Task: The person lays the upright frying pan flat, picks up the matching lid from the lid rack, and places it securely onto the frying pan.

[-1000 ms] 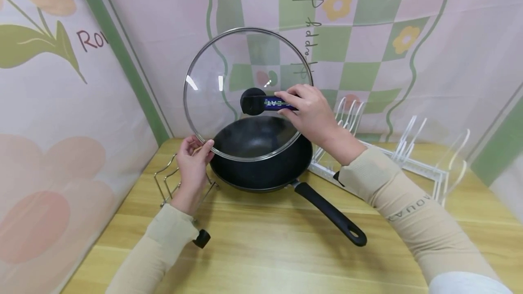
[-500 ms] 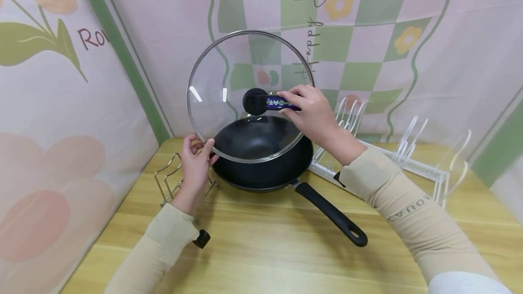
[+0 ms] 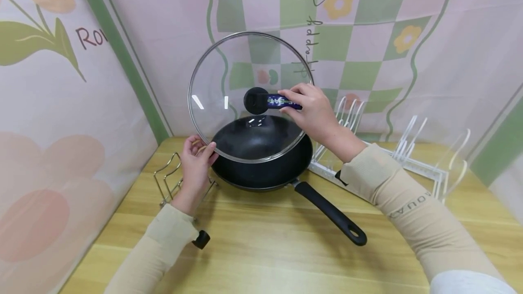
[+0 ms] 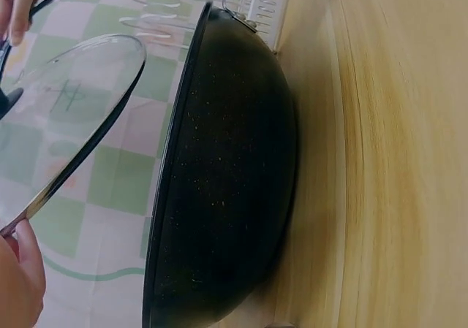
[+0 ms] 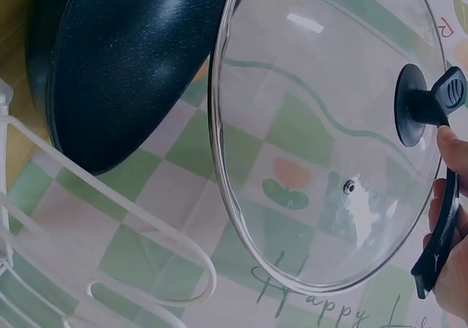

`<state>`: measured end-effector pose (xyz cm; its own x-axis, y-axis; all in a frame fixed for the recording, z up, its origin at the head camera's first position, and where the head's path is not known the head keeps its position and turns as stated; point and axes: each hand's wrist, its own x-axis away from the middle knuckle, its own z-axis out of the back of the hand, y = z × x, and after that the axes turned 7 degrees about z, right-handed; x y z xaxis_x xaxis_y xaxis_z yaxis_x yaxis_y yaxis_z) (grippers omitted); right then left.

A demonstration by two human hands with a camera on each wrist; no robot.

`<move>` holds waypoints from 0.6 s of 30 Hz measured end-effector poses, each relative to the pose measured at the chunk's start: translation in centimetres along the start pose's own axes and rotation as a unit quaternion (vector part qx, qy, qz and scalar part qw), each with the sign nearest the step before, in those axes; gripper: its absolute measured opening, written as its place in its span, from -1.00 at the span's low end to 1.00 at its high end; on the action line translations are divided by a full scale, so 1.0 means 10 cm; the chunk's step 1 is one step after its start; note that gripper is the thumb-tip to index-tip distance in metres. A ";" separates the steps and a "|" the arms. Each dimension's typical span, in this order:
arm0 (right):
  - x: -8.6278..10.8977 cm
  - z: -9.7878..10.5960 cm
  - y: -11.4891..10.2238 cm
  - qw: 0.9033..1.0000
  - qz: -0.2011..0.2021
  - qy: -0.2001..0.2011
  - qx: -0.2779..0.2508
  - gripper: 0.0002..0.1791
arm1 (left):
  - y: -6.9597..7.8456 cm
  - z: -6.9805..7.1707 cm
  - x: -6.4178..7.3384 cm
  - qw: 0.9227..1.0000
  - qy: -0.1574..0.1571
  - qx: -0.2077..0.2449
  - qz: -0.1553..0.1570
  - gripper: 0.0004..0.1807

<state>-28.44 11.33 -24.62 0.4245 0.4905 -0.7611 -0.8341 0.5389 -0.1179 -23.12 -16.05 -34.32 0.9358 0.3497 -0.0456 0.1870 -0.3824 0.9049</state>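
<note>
A round glass lid with a metal rim is held tilted above a black wok. My right hand grips the lid's long black handle, which bears a blue label. At the lid's lower left edge, my left hand pinches the rim between thumb and fingers. In the left wrist view, the lid's edge stands apart from the wok's rim. The wok sits on the wooden table, its long black handle pointing to the front right. Part of the wok's inside shows through the glass.
A small metal wire rack stands to the left of the wok, partly behind my left hand. To the right is a white rack with upright wire loops. Patterned cloth hangs behind the wooden table.
The lid has shifted slightly right and down, with both hands still on it. The wok and racks have stayed in place.
</note>
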 end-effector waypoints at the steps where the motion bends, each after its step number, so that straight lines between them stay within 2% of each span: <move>1: 0.00 0.00 0.00 1.000 -0.002 -0.003 0.000 -0.52 | 0.00 0.00 0.00 1.000 -0.002 0.002 0.000 -0.66; 8: 0.02 -0.01 0.01 1.000 -0.013 -0.025 -0.006 -0.54 | -0.03 0.03 0.00 1.000 -0.004 0.009 0.004 -0.66; 18: 0.02 -0.03 0.04 1.000 0.002 -0.026 -0.014 -0.55 | -0.06 0.04 0.01 1.000 0.007 0.008 0.014 -0.69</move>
<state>-28.79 11.38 -24.99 0.4388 0.5268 -0.7280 -0.8444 0.5188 -0.1335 -22.98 -16.10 -35.02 0.9365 0.3505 -0.0149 0.1659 -0.4050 0.8992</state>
